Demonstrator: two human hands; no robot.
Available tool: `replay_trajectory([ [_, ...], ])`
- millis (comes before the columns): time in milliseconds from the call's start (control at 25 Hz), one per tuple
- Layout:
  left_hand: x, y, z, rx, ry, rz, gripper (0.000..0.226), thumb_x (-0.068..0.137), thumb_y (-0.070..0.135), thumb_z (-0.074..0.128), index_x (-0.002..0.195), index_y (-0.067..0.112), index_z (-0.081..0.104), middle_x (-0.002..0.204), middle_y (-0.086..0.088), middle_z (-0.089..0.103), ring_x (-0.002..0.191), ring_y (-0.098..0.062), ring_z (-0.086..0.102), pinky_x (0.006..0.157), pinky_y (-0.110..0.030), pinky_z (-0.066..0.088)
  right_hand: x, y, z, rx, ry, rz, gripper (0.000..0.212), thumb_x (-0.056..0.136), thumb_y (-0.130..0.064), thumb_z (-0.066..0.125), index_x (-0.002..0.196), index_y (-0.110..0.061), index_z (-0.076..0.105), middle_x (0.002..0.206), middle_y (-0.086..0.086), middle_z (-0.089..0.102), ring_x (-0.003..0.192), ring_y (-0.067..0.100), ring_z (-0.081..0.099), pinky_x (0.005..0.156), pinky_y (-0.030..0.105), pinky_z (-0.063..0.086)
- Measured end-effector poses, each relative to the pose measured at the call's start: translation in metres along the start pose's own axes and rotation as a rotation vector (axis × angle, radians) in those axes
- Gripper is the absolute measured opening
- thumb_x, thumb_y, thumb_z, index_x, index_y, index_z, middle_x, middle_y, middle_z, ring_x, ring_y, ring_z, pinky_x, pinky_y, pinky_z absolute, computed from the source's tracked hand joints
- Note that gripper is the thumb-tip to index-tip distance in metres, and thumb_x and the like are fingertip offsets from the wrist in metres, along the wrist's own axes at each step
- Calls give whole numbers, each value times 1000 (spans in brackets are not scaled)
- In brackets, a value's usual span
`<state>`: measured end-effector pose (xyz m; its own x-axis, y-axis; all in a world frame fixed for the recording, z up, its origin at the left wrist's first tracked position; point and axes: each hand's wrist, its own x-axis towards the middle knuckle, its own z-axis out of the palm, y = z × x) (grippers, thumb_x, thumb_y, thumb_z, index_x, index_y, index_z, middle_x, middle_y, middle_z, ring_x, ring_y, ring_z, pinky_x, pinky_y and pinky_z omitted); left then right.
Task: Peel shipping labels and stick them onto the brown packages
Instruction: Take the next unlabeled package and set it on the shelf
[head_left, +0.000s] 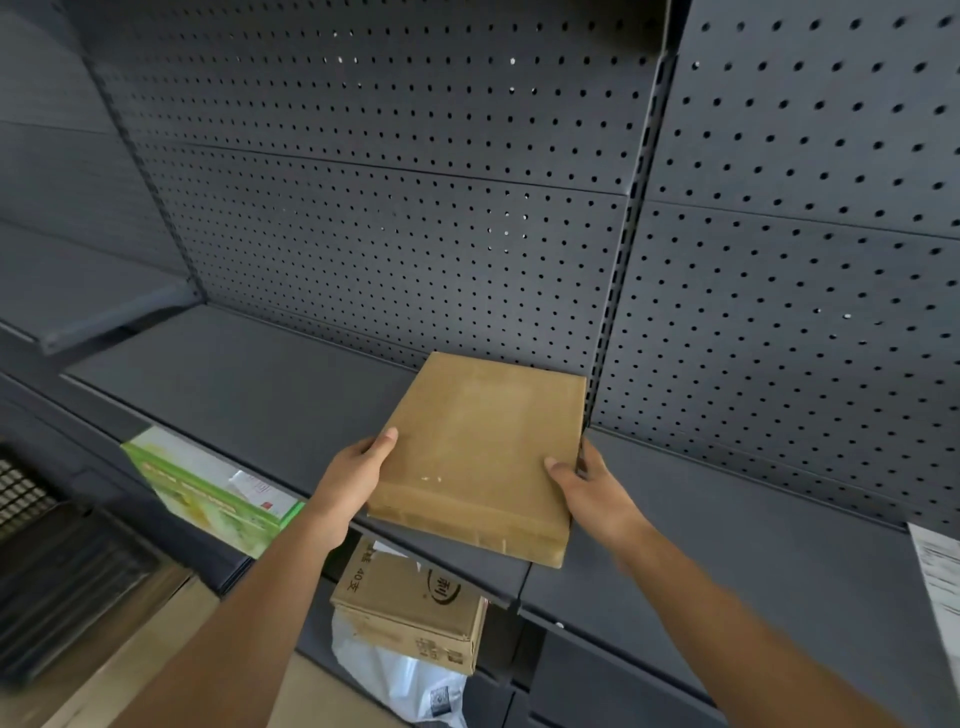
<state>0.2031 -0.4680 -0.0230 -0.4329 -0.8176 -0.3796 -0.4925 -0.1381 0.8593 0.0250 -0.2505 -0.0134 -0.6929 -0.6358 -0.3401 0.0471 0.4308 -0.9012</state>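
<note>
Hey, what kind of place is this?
Likely a shop or stockroom aisle: a dark metal shelf, a perforated back panel behind it, a printed cardboard carton lower down, and a brown package.

Head-worn view, angled down, near shelf (234, 374)

A plain tan-brown package (483, 452), dark grey dotted pegboard (395, 208), a green-and-white box (208, 491) at lower left.
</note>
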Motion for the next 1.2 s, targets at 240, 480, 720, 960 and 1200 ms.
replay_trajectory([
  [240,-10,3,6,-14,0,12,62,96,62,52,144,23,58,141,-4,62,132,-29,54,115,-48,38,1,3,1,85,21,11,55,100,-40,50,150,-38,27,129,-11,58,111,14,62,91,31,50],
  [480,-49,18,43,33,-22,117,52,101,54,50,137,18,61,124,5,64,126,-26,56,97,-35,39,-23,11,-38,108,116,30,51,101,-39,48,149,-35,31,123,-13,57,105,13,59,88,31,47],
  [720,-90,34,109,52,-147,197,50,102,52,49,141,22,58,125,11,58,133,-21,51,95,-32,34,-62,40,-107,116,264,54,47,101,-41,46,147,-35,36,128,-11,58,107,14,59,89,33,45],
  [960,-126,38,176,105,-298,277,42,101,55,50,128,26,65,106,21,64,96,-2,57,87,-28,42,-100,73,-174,130,421,88,46,99,-43,47,144,-35,41,122,-11,61,105,14,60,95,37,48],
  [1200,-151,32,221,150,-344,297,28,104,49,48,118,29,61,91,26,56,80,7,50,67,-18,38,-123,102,-210,136,470,101,36,100,-37,50,135,-29,50,112,-12,65,101,12,63,87,32,50],
])
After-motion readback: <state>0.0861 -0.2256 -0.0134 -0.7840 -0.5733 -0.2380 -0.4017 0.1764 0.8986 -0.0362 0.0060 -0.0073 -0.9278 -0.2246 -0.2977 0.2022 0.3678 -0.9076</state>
